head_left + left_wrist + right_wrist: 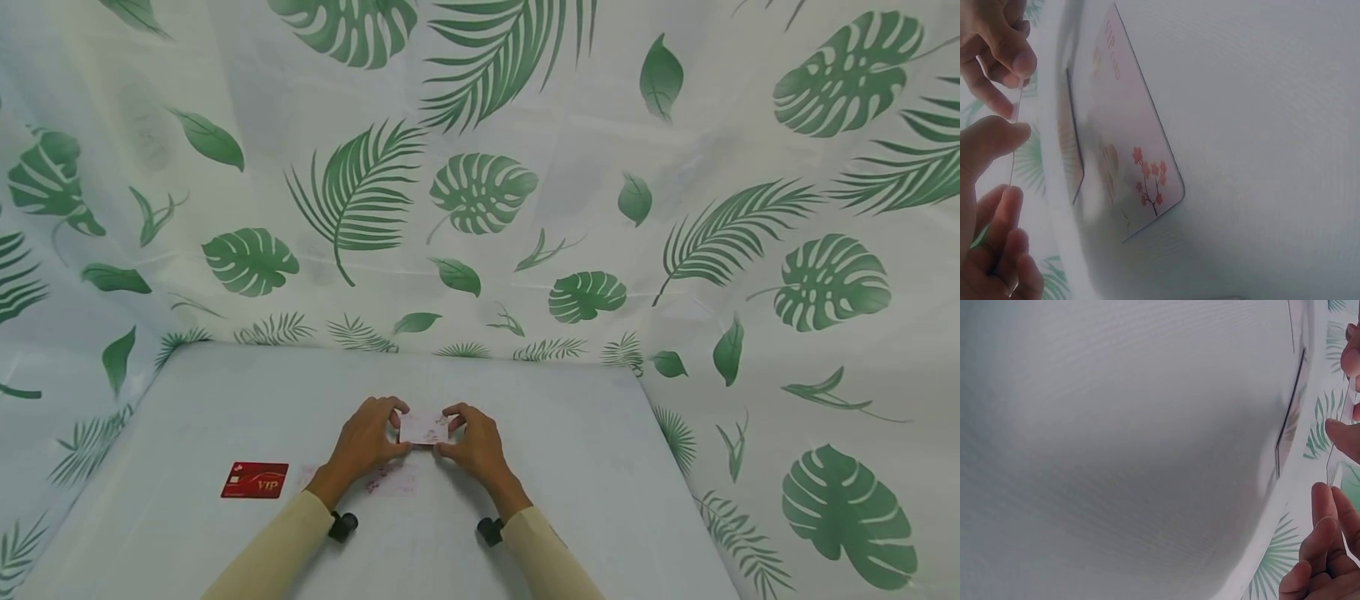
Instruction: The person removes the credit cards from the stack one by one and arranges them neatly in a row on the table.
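Mid-table, your L hand (364,443) & R hand (477,443) are both clamped on one pale card (423,427), thumb & fingertips at either end; the wrist views catch it nearly edge-on, raised off the table (585,492); below it, a dark-edged card (1074,147) lies on the surface; nearer you, a pink card (1141,125) w/ red blossoms lies flat, partly hidden by your L hand in the head view; farther L, a red card (255,481) marked VIP lies flat, well apart from both hands; the tabletop's white, w/ faint texture close up; a white sheet (577,158) printed w/ green leaves (483,193) hangs at the back & both sides, creased in spots, meeting the table's far edge; your cream sleeves (277,546) reach in from the near side, a black cam (343,527) at each wrist.
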The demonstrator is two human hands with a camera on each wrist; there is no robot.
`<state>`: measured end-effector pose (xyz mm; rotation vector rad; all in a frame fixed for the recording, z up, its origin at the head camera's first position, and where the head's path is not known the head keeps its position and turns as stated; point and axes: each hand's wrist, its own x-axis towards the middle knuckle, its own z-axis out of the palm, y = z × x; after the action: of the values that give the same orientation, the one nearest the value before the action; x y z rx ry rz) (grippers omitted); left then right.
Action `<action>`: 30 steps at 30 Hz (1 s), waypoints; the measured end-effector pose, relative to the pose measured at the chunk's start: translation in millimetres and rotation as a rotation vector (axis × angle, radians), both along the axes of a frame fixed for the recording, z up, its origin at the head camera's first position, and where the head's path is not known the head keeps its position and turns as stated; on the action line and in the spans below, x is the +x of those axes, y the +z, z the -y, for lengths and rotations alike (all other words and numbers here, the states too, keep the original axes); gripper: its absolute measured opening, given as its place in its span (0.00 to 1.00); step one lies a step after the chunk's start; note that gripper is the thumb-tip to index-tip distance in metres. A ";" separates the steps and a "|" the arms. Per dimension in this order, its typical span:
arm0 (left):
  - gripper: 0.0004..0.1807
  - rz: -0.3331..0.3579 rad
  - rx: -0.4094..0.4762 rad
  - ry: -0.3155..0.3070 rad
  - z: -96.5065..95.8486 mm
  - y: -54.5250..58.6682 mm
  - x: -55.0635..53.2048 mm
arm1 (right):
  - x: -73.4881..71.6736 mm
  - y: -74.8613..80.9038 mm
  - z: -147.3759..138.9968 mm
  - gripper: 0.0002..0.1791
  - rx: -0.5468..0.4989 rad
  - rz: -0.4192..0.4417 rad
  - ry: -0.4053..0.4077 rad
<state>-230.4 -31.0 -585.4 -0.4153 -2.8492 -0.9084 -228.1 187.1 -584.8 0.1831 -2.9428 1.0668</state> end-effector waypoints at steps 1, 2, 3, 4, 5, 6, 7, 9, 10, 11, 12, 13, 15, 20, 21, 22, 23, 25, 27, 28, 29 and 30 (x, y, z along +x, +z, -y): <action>0.30 -0.003 0.004 -0.003 0.1 0.7 0.4 | 0.3 0.3 -0.2 0.31 -0.001 -0.001 0.000; 0.30 -0.005 0.006 -0.006 0.1 1.4 0.8 | 0.7 0.6 -0.3 0.31 -0.003 -0.003 0.000; 0.30 -0.005 0.005 -0.007 0.1 2.1 1.2 | 1.0 0.8 -0.7 0.30 -0.006 -0.007 0.003; 0.30 -0.004 0.005 -0.009 0.1 2.8 1.6 | 1.6 1.3 -0.9 0.31 -0.008 -0.009 0.003; 0.30 -0.001 0.004 -0.010 -0.1 3.5 2.0 | 2.1 1.6 -1.1 0.31 -0.012 -0.013 0.002; 0.30 0.002 0.003 -0.010 -0.3 4.0 2.3 | 2.6 2.0 -1.4 0.31 -0.014 -0.016 0.003; 0.30 0.006 0.001 -0.010 -0.5 4.6 2.8 | 3.1 2.3 -1.6 0.31 -0.016 -0.019 0.004; 0.30 0.014 -0.003 -0.007 -1.0 5.5 3.5 | 4.2 2.9 -1.8 0.31 -0.017 -0.023 0.005; 0.30 0.016 -0.003 -0.007 -1.3 6.1 4.0 | 4.8 3.2 -1.9 0.31 -0.015 -0.020 0.001; 0.30 0.018 -0.004 -0.006 -1.7 6.5 4.3 | 5.3 3.6 -2.1 0.31 -0.016 -0.020 0.001; 0.30 0.017 -0.005 -0.006 -1.9 6.9 4.7 | 5.8 3.9 -2.5 0.31 -0.017 -0.017 0.000; 0.30 0.016 -0.005 -0.007 -2.1 7.4 5.2 | 6.2 4.3 -2.7 0.31 -0.017 -0.015 -0.002; 0.30 0.012 -0.003 -0.010 -2.7 8.2 5.9 | 7.2 5.5 -3.4 0.31 -0.018 -0.009 -0.006; 0.30 0.004 -0.002 -0.011 -3.7 10.2 8.7 | 10.1 8.9 -4.0 0.31 -0.021 0.001 -0.012; 0.30 0.004 0.000 -0.011 -4.0 10.5 9.3 | 10.9 9.6 -4.0 0.31 -0.022 0.001 -0.013; 0.30 0.004 0.004 -0.012 -4.2 11.0 10.0 | 11.6 10.2 -4.1 0.31 -0.021 0.001 -0.014; 0.30 0.005 0.008 -0.012 -4.5 11.3 10.5 | 12.4 10.7 -4.2 0.30 -0.020 0.002 -0.016; 0.30 0.005 0.013 -0.014 -5.2 11.7 11.3 | 14.0 11.5 -4.4 0.30 -0.019 0.003 -0.018; 0.30 0.003 0.016 -0.014 -5.9 11.8 12.1 | 15.6 12.1 -4.9 0.30 -0.018 0.004 -0.023; 0.30 0.002 0.018 -0.013 -6.3 11.7 12.5 | 16.2 12.2 -5.1 0.30 -0.018 0.004 -0.025; 0.30 0.000 0.017 -0.012 -6.6 11.6 12.9 | 16.7 12.3 -5.4 0.30 -0.016 0.003 -0.026; 0.29 -0.002 0.019 -0.011 -7.0 11.3 13.3 | 17.1 12.3 -5.7 0.31 -0.015 0.000 -0.025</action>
<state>-217.1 -24.0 -574.1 -0.4302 -2.8372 -0.9354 -210.9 192.8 -572.4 0.1453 -2.9285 1.0853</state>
